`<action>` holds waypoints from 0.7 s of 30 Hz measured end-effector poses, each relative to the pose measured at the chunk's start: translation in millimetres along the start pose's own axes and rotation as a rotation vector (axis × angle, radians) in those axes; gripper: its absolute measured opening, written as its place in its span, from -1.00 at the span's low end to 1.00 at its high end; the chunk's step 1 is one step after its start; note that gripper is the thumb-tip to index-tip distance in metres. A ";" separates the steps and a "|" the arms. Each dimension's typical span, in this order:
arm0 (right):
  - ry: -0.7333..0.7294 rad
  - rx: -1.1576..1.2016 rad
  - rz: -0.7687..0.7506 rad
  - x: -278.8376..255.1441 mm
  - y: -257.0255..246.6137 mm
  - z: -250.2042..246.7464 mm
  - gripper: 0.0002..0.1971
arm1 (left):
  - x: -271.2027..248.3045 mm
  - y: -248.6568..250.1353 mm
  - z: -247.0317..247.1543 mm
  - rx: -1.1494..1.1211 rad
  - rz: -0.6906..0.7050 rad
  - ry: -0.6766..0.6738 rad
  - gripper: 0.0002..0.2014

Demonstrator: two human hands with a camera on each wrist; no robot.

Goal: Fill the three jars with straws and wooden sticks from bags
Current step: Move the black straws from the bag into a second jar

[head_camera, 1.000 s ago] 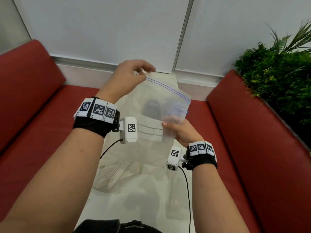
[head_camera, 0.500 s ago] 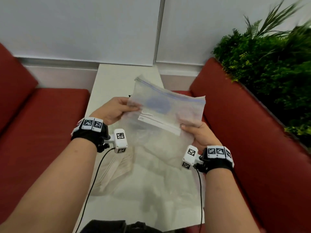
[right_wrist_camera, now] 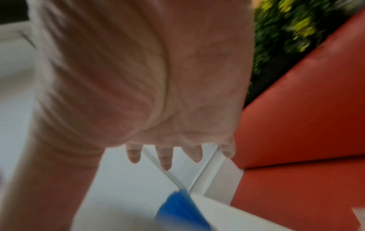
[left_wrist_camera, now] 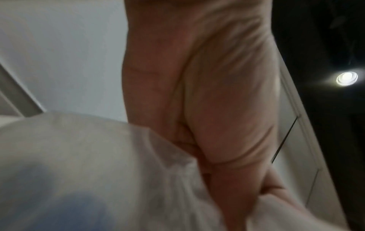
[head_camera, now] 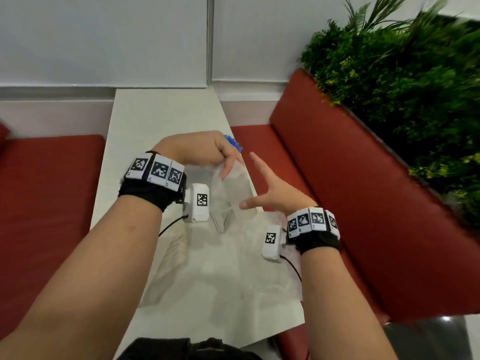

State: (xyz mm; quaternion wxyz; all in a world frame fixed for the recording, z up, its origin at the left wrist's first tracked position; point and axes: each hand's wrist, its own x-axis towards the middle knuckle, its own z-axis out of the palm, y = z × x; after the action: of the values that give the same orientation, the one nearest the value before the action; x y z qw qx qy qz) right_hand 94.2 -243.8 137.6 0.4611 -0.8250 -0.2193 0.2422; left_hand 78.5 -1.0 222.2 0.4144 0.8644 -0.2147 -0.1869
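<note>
Red benches (head_camera: 350, 193) flanking a narrow white table (head_camera: 155, 113), clear zip bag (head_camera: 231, 188) held above its right edge, pinched by the left hand (head_camera: 200, 149), right hand (head_camera: 275, 188) spread wide, holding nothing, blue straws (head_camera: 232, 141) behind the left hand's knuckles.

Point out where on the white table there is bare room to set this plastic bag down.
The far stretch of the white table is bare, bordered by the wall ahead, red seats on both sides and the left hand on its near side. The middle is crowded: the left hand pinches the plastic bag, the open right hand hovers beside it, and more clear bags cover the near part.
</note>
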 end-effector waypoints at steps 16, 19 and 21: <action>0.338 0.172 0.573 -40.1 168.0 31.6 -0.50 | 79.0 -82.6 149.5 -0.389 -0.445 0.257 -0.36; 0.237 0.030 0.660 -33.8 199.5 69.5 -0.38 | 100.2 -94.1 207.5 0.009 -0.200 0.339 -0.61; 0.211 -0.081 0.683 -26.3 215.3 91.8 -0.55 | 109.1 -104.4 245.2 0.216 -0.076 0.071 -0.68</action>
State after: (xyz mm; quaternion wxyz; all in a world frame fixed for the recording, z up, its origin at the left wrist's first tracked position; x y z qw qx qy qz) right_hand 48.2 -302.1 -85.9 0.3407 -0.8887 0.1084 0.2871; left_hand 69.6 -155.5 -20.7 0.3190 0.9176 -0.1858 -0.1476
